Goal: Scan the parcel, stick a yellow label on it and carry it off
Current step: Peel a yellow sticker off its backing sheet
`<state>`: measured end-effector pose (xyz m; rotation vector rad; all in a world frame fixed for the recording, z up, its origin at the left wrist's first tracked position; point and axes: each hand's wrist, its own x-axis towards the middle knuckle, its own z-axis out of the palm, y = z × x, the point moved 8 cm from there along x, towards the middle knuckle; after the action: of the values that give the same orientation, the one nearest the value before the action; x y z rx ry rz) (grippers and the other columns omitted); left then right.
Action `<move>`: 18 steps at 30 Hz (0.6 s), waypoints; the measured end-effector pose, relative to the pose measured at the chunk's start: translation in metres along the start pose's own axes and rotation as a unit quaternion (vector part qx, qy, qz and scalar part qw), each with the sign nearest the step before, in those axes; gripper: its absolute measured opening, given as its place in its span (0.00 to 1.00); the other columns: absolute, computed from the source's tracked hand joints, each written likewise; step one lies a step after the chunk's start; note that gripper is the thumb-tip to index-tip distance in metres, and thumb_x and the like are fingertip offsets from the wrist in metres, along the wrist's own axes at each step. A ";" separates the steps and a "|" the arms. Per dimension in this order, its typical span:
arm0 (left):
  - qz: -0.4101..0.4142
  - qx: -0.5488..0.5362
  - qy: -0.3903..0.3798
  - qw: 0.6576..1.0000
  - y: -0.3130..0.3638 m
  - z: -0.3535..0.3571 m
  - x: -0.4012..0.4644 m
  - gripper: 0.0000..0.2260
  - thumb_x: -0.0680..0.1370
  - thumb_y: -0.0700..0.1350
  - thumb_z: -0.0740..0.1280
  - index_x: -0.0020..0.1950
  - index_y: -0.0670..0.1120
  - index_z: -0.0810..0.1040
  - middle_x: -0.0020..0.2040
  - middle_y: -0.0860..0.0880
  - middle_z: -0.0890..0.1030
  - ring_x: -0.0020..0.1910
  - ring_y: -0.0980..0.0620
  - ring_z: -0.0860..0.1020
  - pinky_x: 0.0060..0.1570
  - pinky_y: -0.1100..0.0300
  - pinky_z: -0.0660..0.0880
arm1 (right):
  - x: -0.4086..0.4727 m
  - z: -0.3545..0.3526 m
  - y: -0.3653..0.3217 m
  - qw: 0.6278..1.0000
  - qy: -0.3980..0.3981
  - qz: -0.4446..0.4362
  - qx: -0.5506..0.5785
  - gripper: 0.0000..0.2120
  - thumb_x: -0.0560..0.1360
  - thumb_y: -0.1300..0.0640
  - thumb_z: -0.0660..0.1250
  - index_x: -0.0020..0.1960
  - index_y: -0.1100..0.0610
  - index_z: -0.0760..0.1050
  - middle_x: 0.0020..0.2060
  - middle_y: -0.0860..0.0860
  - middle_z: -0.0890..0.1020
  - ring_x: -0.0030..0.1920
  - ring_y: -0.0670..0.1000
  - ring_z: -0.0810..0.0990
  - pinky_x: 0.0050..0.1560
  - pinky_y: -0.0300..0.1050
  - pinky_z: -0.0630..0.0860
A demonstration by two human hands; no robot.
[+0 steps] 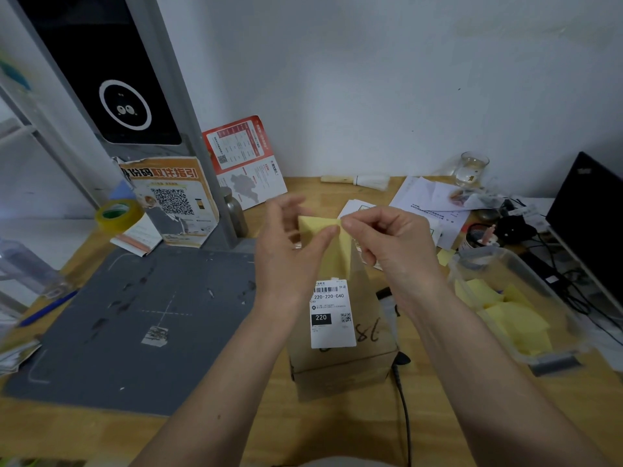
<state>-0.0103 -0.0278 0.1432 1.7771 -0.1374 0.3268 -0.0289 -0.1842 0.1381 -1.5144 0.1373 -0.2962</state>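
A brown cardboard parcel (344,362) stands on the wooden desk (256,429), with a white shipping label (332,315) reading 220 and handwritten digits on top. Above its far end I hold a yellow label (323,235) between both hands. My left hand (290,251) pinches the label's left part with thumb and fingers. My right hand (391,244) pinches its upper right corner. The lower part of the label hangs toward the parcel behind my hands.
A grey scanning mat (135,325) lies left of the parcel under a tall scanner stand (124,102). A clear tub (539,338) of yellow labels sits at the right, beside a laptop (593,224) and cables. A black cable (403,412) runs by the parcel. Papers, a tape roll (118,214) and a glass (472,168) crowd the back.
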 end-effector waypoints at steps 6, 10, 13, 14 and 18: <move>0.111 0.120 -0.001 0.986 0.020 0.008 -0.013 0.14 0.70 0.47 0.75 0.54 0.52 0.78 0.53 0.57 0.75 0.55 0.58 0.74 0.56 0.68 0.71 | 0.001 -0.002 0.001 0.997 0.048 0.014 0.051 0.05 0.71 0.66 0.70 0.37 0.61 0.79 0.27 0.50 0.78 0.26 0.47 0.73 0.31 0.40 0.74; 0.036 -0.004 -0.100 0.994 0.011 0.025 -0.018 0.11 0.74 0.44 0.70 0.56 0.52 0.81 0.48 0.54 0.84 0.49 0.55 0.82 0.51 0.59 0.79 | -0.002 0.007 0.001 0.998 0.007 0.009 0.054 0.03 0.70 0.67 0.70 0.41 0.62 0.77 0.33 0.56 0.80 0.35 0.53 0.78 0.36 0.47 0.76; 0.025 -0.051 -0.104 0.993 0.011 0.023 -0.017 0.12 0.75 0.38 0.69 0.55 0.49 0.83 0.45 0.55 0.85 0.46 0.59 0.83 0.47 0.68 0.78 | -0.003 0.009 0.002 0.997 -0.014 0.005 0.073 0.01 0.72 0.67 0.69 0.42 0.63 0.78 0.33 0.55 0.80 0.35 0.53 0.78 0.34 0.44 0.77; 0.015 -0.068 -0.102 0.992 0.010 0.022 -0.016 0.12 0.74 0.37 0.69 0.55 0.49 0.83 0.45 0.56 0.85 0.47 0.61 0.83 0.47 0.69 0.77 | -0.003 0.009 0.002 0.996 -0.017 0.006 0.084 0.02 0.73 0.66 0.68 0.43 0.62 0.79 0.33 0.55 0.80 0.35 0.52 0.78 0.33 0.43 0.76; -0.029 -0.125 -0.097 0.987 0.003 0.022 -0.014 0.12 0.74 0.36 0.69 0.55 0.47 0.82 0.46 0.58 0.84 0.49 0.63 0.82 0.49 0.70 0.76 | -0.002 0.008 0.004 0.993 -0.021 0.005 0.116 0.07 0.75 0.64 0.65 0.43 0.60 0.82 0.34 0.55 0.81 0.35 0.51 0.78 0.33 0.41 0.75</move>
<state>-0.0211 -0.0514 0.1378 1.5584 -0.2543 0.0883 -0.0284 -0.1758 0.1348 -1.2885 0.0736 -0.2630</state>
